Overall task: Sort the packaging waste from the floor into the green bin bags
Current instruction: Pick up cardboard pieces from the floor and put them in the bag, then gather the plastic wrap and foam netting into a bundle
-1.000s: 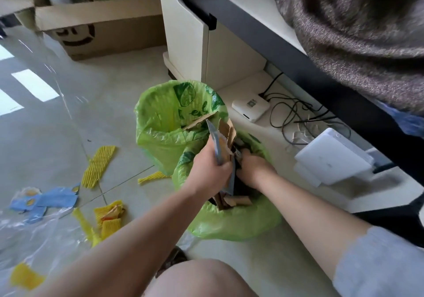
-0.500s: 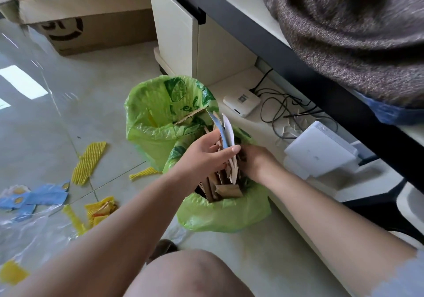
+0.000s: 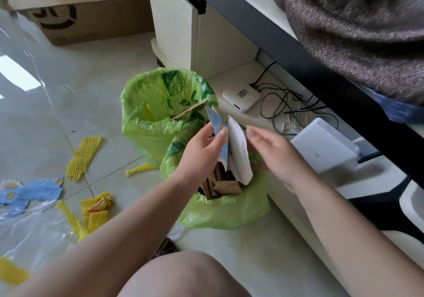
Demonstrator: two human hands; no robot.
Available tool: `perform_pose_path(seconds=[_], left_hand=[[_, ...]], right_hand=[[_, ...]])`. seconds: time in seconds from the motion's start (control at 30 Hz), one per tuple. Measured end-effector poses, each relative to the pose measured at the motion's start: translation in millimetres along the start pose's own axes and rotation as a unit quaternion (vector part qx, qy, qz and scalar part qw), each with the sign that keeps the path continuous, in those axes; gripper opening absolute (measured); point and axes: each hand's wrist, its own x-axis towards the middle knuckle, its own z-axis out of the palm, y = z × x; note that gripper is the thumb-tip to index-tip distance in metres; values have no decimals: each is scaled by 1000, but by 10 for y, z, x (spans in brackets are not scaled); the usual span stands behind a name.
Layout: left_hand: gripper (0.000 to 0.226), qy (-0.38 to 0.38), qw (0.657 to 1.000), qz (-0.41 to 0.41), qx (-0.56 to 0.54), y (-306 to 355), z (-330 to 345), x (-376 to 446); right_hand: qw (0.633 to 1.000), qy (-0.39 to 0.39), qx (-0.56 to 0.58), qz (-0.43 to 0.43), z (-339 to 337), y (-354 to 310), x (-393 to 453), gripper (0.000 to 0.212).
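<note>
Two green bin bags stand on the floor: the far bag point(image 3: 146, 103) holds little, the near bag point(image 3: 224, 207) is stuffed with brown cardboard pieces point(image 3: 226, 185). My left hand point(image 3: 202, 149) pinches a blue printed card piece point(image 3: 218, 122) above the near bag's mouth. A white torn sheet point(image 3: 238, 152) stands upright in that bag, right beside the card. My right hand point(image 3: 273, 152) hovers just right of the white sheet with fingers relaxed, holding nothing. Yellow foam net scraps point(image 3: 83, 154) and blue card scraps point(image 3: 39, 191) lie on the floor at left.
A clear plastic film point(image 3: 29, 225) lies at the lower left. A cardboard box point(image 3: 80, 9) stands at the back. A white cabinet point(image 3: 183, 25), white devices point(image 3: 241, 97) and tangled cables point(image 3: 286, 108) sit under the dark desk edge point(image 3: 309, 67) right of the bags. My knee point(image 3: 183, 276) is at bottom centre.
Both hands have risen out of the near bag. My left hand still pinches the blue card, now higher; my right hand has let go and drawn back to the right of the white sheet.
</note>
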Motion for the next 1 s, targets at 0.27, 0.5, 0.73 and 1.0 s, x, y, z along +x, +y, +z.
perform_pose_path(seconds=[0.27, 0.5, 0.73, 1.0], left_hand=[[28, -31, 940, 97, 327, -414, 53, 142], [43, -75, 977, 14, 202, -336, -69, 77], [54, 85, 991, -101, -18, -313, -968, -481], [33, 308, 927, -207, -60, -949, -2096, -1316]], right_hand=[[969, 0, -245, -25, 440, 123, 8, 23], [970, 55, -236, -9, 460, 171, 69, 37], [933, 136, -74, -325, 906, -356, -35, 39], [903, -141, -162, -371, 1848, -633, 10, 34]])
